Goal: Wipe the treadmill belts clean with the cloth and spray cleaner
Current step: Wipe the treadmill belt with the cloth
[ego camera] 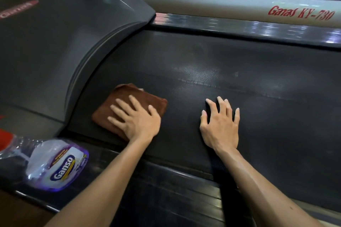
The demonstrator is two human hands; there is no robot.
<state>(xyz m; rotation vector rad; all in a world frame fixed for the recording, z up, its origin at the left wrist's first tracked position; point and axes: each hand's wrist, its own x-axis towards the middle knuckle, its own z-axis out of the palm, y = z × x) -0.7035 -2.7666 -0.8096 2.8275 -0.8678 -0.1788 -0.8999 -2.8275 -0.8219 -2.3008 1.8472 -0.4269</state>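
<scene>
Treadmill belt (230, 72): 1 black textured belt, long axis running from the motor cover at left toward the right edge of view; a pale worn streak crosses its middle.
Cloth (129, 103): 1 brown folded cloth, lying flat on the belt just beside the curved edge of the motor cover; its corners point up-left and down-right, so it sits diagonal to the belt.
Left hand (136, 118): fingers straight and spread, palm pressing flat on the cloth, fingertips pointing up-left.
Right hand (220, 123): fingers spread wide, resting on the bare belt, holding nothing; well apart from the cloth.
Spray cleaner (53, 164): 1 clear bottle with a purple "Ganso" label, lying on its side on the near side rail (166, 186), red top end toward the left edge of view.
Motor cover (60, 42): 1 grey curved housing at the belt's left end.
Far rail (239, 5): beige, lettered "Ganas KY-730" in red.
</scene>
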